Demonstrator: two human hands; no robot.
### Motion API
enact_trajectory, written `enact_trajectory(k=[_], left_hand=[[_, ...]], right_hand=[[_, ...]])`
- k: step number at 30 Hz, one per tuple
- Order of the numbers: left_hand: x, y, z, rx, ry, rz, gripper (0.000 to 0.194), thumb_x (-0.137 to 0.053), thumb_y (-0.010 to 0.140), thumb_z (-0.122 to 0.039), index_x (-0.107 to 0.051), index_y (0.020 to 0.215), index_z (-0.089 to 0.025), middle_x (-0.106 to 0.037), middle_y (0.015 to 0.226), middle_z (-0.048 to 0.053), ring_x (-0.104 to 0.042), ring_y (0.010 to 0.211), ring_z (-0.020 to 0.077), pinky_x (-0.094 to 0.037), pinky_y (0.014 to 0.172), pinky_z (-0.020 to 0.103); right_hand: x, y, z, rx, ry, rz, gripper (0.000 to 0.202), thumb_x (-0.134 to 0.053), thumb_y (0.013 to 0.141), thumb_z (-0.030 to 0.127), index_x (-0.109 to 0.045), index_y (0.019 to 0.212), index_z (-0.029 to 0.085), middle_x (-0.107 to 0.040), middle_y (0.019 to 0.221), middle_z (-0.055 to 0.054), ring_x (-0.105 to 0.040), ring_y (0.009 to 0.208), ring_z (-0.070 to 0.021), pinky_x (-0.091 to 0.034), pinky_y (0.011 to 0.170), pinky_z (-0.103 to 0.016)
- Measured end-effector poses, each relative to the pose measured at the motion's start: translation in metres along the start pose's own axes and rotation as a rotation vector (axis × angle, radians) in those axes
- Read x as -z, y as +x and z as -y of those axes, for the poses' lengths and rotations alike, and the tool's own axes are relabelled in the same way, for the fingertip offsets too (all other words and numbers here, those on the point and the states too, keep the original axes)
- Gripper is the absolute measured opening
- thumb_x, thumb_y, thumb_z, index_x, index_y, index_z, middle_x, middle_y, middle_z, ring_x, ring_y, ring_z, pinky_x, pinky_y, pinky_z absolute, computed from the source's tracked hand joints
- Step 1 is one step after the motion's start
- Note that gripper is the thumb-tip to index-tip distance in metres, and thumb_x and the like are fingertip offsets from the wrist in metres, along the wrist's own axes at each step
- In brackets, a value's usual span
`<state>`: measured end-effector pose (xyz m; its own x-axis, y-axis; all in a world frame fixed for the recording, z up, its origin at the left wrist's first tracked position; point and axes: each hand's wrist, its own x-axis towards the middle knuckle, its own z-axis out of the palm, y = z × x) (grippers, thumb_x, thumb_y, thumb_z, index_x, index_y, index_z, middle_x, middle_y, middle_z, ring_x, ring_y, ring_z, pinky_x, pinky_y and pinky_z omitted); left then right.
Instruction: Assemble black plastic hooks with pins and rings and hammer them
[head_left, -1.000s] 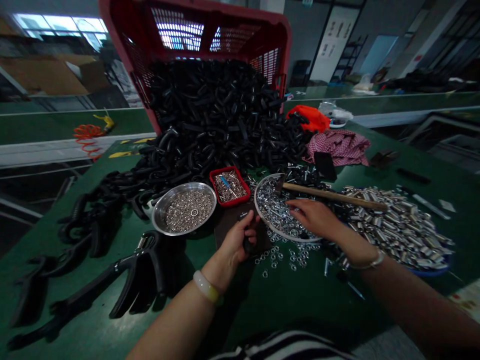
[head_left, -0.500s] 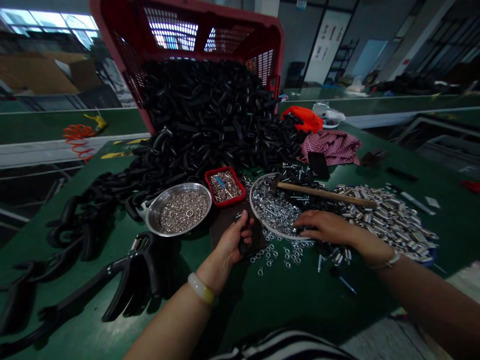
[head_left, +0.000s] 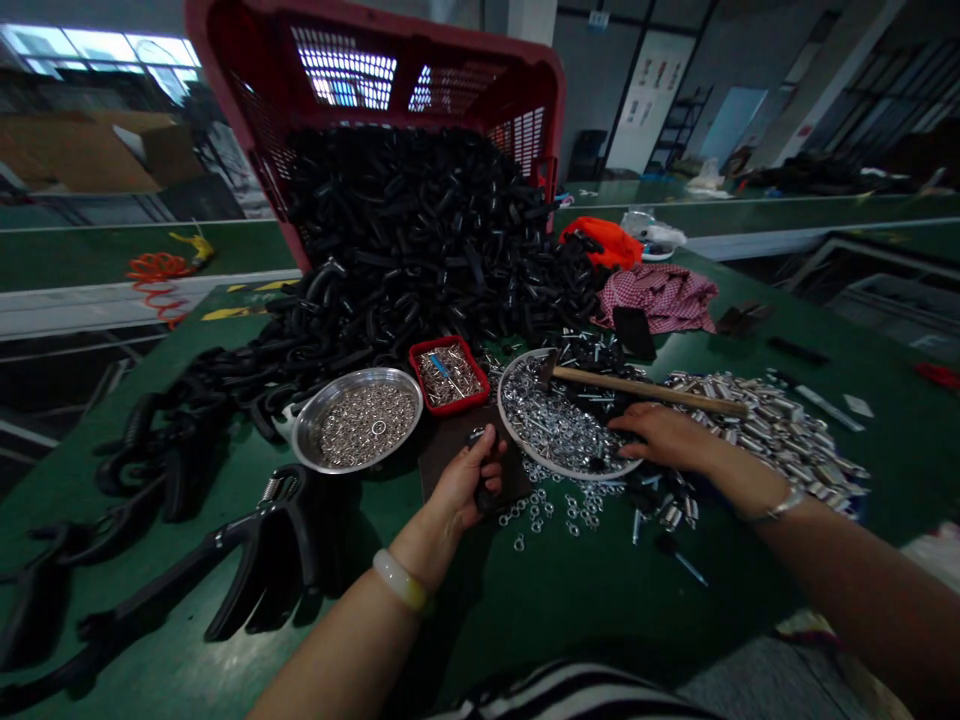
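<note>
My left hand [head_left: 466,478] is closed around a small black plastic part [head_left: 487,492], mostly hidden by the fingers, above a dark flat block [head_left: 442,465]. My right hand [head_left: 664,437] reaches over the right rim of a round white tray [head_left: 517,432] full of small shiny metal ring-ended pieces [head_left: 559,425]. Its fingers are stretched out and slightly apart, with nothing visible between them. A hammer [head_left: 652,388] with a wooden handle lies across the tray, just beyond that hand. Loose metal rings [head_left: 536,510] are scattered on the table in front of the tray.
A red crate [head_left: 559,110] spills a heap of black plastic handles [head_left: 420,220] onto the green table [head_left: 570,620]. Near the left hand are a metal bowl [head_left: 304,440] of small parts and a red tray [head_left: 457,405] of pins. Metal cylinders [head_left: 787,430] lie at right; black clamps [head_left: 277,540] at left.
My right hand has shifted slightly right and away from me, toward the tray's right rim. My left hand stays in place with the black plastic part.
</note>
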<state>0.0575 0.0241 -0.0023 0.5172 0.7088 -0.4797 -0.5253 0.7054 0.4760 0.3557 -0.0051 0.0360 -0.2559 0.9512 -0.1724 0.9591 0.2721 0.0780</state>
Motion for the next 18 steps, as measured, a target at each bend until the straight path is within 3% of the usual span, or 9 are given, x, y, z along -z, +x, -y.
enact_trajectory(k=[6, 9, 12, 14, 18], left_hand=[[0.001, -0.001, 0.001, -0.024, 0.000, -0.003, 0.027, -0.068, 0.071, -0.034, -0.050, 0.075, -0.013, -0.052, 0.067, -0.004, -0.032, 0.036, -0.0033, -0.024, 0.030, 0.008], [0.001, -0.001, 0.001, -0.008, -0.004, 0.001, 0.026, -0.066, 0.073, -0.034, -0.051, 0.075, -0.012, -0.051, 0.066, -0.004, -0.031, 0.036, -0.0033, -0.024, 0.030, 0.008], [0.002, -0.002, 0.000, 0.015, -0.014, 0.032, 0.026, -0.066, 0.073, -0.034, -0.051, 0.077, -0.013, -0.052, 0.068, -0.004, -0.032, 0.036, -0.0031, -0.024, 0.031, 0.008], [0.001, -0.003, 0.000, 0.053, -0.035, 0.076, 0.026, -0.065, 0.074, -0.035, -0.051, 0.078, -0.014, -0.053, 0.069, -0.004, -0.033, 0.037, -0.0028, -0.025, 0.031, 0.008], [0.004, -0.006, 0.000, 0.163, -0.083, 0.156, 0.031, -0.056, 0.079, -0.042, -0.052, 0.077, -0.012, -0.048, 0.061, -0.004, -0.031, 0.036, -0.0020, -0.024, 0.032, 0.009]], right_hand=[[-0.002, 0.006, -0.007, -0.011, 0.066, -0.103, 0.020, -0.056, 0.071, 0.017, -0.067, 0.088, 0.017, -0.066, 0.087, -0.008, -0.061, 0.081, -0.0208, -0.047, 0.076, -0.033], [0.007, 0.003, 0.004, -0.152, 0.445, -0.274, 0.020, -0.058, 0.073, 0.029, -0.064, 0.088, 0.017, -0.065, 0.076, -0.006, -0.059, 0.068, -0.0178, -0.049, 0.065, -0.033], [0.021, 0.005, 0.034, -0.282, 1.075, -0.387, 0.032, -0.064, 0.068, 0.040, -0.061, 0.092, 0.020, -0.062, 0.080, -0.003, -0.056, 0.061, -0.0124, -0.049, 0.054, -0.027], [0.027, 0.011, 0.066, -0.262, 1.417, -0.394, 0.034, -0.068, 0.064, 0.040, -0.061, 0.091, 0.020, -0.061, 0.083, -0.002, -0.056, 0.061, -0.0103, -0.049, 0.051, -0.024], [0.030, 0.031, 0.126, -0.126, 1.745, -0.331, 0.031, -0.071, 0.063, 0.036, -0.061, 0.087, 0.019, -0.059, 0.075, 0.001, -0.057, 0.061, -0.0087, -0.048, 0.048, -0.021]])
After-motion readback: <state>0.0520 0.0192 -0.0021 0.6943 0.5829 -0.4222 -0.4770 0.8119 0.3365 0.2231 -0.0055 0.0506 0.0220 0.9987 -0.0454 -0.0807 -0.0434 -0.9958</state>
